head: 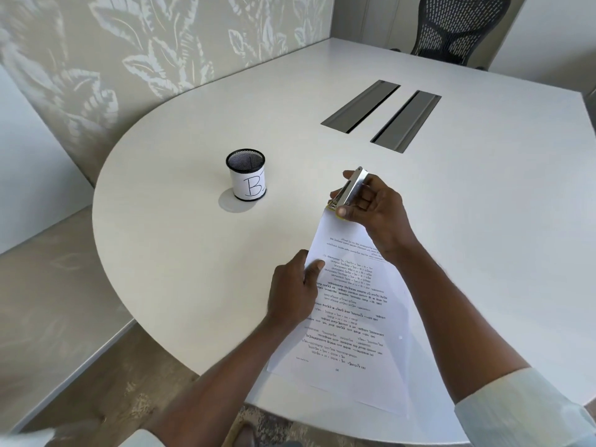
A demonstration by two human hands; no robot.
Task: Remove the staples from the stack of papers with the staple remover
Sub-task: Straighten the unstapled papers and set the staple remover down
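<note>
the right hand point(371, 208) has its grip pinched around the staple remover point(350, 188), thumb pressed on the near end, fingers wrapped behind the metal body. the tool's near tip touches the far corner of the stack of papers point(348, 304), right under that grip. the stack runs back from the grip toward the person, lying on the pale desk point(180, 240). the left hand point(295, 288), nearer than the right grip and to its left, pinches the stack's left edge, thumb on top. a mesh cup point(246, 174) marked "b" stands well left of the grip.
</note>
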